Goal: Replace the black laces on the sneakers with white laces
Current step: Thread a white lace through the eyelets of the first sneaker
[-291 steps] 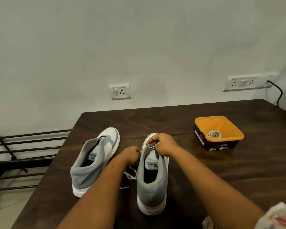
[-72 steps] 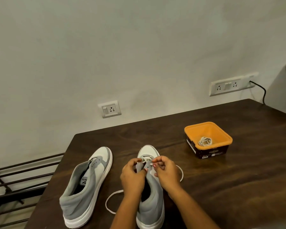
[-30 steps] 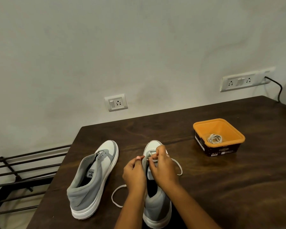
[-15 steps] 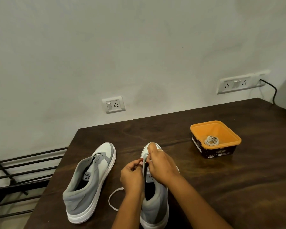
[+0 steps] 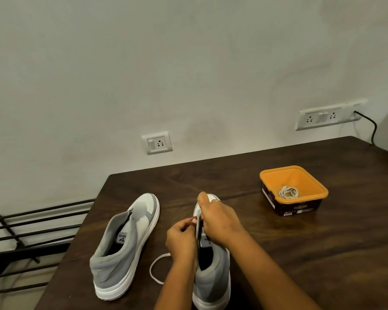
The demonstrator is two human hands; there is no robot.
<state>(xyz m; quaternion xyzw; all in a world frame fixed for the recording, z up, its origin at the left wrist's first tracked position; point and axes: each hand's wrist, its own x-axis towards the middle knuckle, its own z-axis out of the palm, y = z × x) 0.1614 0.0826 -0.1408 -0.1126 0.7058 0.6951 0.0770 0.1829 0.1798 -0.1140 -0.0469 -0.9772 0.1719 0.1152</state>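
Two grey and white sneakers stand on the dark wooden table [image 5: 278, 253]. The left sneaker [image 5: 126, 245] has no lace that I can see. The right sneaker [image 5: 213, 274] carries a white lace [image 5: 154, 268], which loops onto the table to its left. My left hand [image 5: 182, 240] pinches at the sneaker's left eyelet edge. My right hand [image 5: 220, 222] lies over the sneaker's front, its fingers curled on the lacing area; what it holds is hidden.
An orange tub [image 5: 267, 177] with a coiled white lace [image 5: 288, 191] stands at the back right. A black metal rack [image 5: 20, 238] stands on the floor left of the table. Wall sockets [image 5: 156, 142] sit behind, with a black cable [image 5: 371, 126] at the far right.
My right hand has stayed over the sneaker's front while my left keeps pinching at the left eyelets. The lace loop that showed right of the sneaker a second ago is no longer visible.
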